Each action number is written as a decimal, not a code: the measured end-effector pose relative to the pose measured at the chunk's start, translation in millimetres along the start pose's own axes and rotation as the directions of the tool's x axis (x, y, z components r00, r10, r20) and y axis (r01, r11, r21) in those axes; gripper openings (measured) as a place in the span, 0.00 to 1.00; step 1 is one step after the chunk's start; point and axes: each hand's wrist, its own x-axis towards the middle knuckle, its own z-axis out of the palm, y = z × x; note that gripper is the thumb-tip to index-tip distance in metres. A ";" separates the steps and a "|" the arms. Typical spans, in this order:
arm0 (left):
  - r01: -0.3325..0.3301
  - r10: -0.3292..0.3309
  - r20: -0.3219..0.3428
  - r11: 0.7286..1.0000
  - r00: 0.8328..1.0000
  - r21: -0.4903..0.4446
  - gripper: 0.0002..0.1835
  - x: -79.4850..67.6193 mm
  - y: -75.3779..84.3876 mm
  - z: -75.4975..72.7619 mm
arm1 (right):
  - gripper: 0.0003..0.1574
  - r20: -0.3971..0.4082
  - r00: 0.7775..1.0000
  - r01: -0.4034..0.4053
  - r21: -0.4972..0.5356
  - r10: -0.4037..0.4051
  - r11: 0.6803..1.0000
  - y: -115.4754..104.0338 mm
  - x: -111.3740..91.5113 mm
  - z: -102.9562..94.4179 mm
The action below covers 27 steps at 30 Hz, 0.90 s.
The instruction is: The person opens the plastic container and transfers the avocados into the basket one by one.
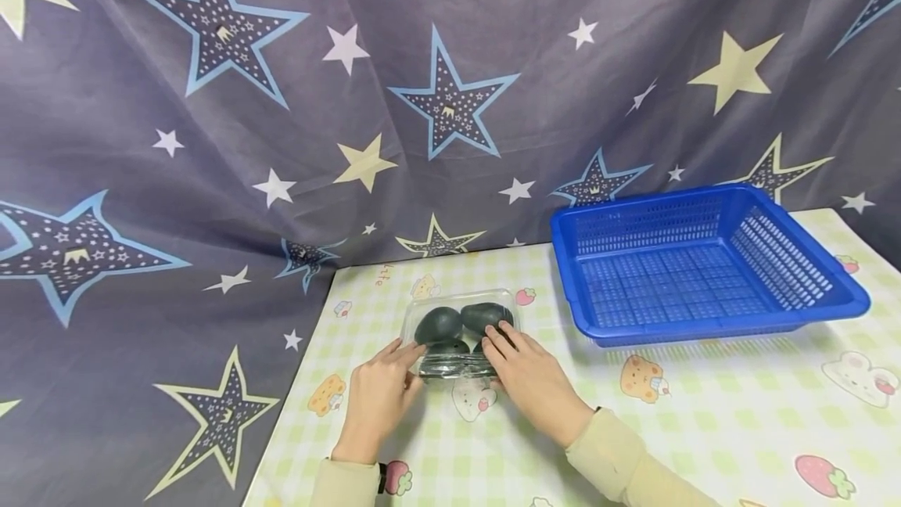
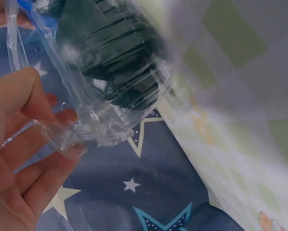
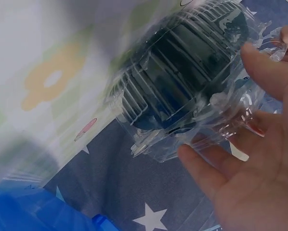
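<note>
The clear plastic clamshell box [image 1: 457,332] sits on the tabletop [image 1: 704,429] near its left edge, lid closed over dark, rounded avocados [image 1: 439,325]; two show plainly at the back of the box and more lie toward the front. Both hands are on the near end of this box. The left hand [image 1: 380,393] meets the box's near left corner, its thumb and fingers [image 2: 62,118] pinching the thin flange there, as the left wrist view shows. The right hand [image 1: 528,374] lies over the box's near right side, fingertips reaching onto the lid; in the right wrist view its fingers [image 3: 202,168] curl under the rim while the thumb presses from above, so it too has hold of the box. Cream sleeves cover both forearms. To the right of the box, well apart from it, stands a blue perforated plastic basket [image 1: 809,311]. The cloth under the box is a pale green check printed with cartoon animals and strawberries. Behind the box hangs a dark star-patterned curtain [image 1: 211,139].
</note>
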 end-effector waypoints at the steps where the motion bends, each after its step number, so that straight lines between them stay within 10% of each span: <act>1: 0.001 -0.001 -0.003 1.000 1.000 -0.003 0.22 -0.4 -0.1 0.9 | 0.36 0.001 1.000 -0.005 0.005 0.005 1.000 -0.3 0.7 0.4; 27: 0.024 -0.026 -0.094 1.000 0.995 -0.020 0.22 -20.1 -2.6 24.0 | 0.17 -0.107 0.985 0.105 -0.265 -0.138 0.959 -0.9 22.4 -3.6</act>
